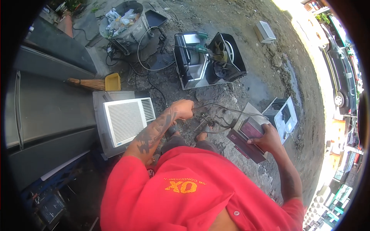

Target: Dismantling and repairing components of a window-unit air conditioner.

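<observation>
My left hand (183,109) is closed in a fist in front of my body, gripping a thin dark cable (221,107). That cable runs to the right toward my right hand (268,139), where more dark wire loops hang. My right hand has its thumb and fingers on a maroon, ribbed box-shaped device (251,128), whose exact kind I cannot make out. Below the device is a longer dark red box (243,147); whether they are joined is unclear. A flat grey panel (251,111) lies just beyond them.
Ahead is an opened air conditioner casing (210,57) with a fan and a green power tool (200,49). A white louvred front panel (129,119) lies left, near a yellow dustpan (113,82) and broom (86,83). A rubbish tub (133,38), white frame (288,119) and white container (264,32) stand around.
</observation>
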The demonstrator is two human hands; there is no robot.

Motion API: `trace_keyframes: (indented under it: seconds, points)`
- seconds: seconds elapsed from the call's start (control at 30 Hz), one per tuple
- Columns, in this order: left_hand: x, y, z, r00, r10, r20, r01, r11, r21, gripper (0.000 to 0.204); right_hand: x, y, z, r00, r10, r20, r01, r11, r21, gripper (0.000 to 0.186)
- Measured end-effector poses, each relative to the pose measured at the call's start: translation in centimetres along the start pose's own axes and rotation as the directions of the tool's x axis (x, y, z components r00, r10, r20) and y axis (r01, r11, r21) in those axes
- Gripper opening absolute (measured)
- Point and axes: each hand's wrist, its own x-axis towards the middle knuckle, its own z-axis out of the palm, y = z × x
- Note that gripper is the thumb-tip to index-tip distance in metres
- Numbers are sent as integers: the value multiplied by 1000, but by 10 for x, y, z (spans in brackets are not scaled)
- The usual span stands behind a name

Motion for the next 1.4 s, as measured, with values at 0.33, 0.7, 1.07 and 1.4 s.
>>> trace_keyframes:
  seconds: [0.33, 0.7, 1.07, 1.4]
  points:
    - [76, 109, -87, 844, 84, -529, 100, 945, 310, 19, 17, 34, 18, 986, -131, 104, 117, 985, 128, 96]
    - [180, 12, -2, 982, 110, -152, -47, 928, 371, 22, -28, 82, 1, 991, 6, 132, -70, 870, 488, 92]
    - [219, 100, 21, 769, 173, -616, -79, 981, 178, 17, -36, 116, 6, 991, 20, 131, -56, 960, 276, 93]
    - [271, 284, -9, 693, 559, -456, -430, 828, 361, 23, -31, 138, 23, 986, -31, 163, -27, 940, 341, 91]
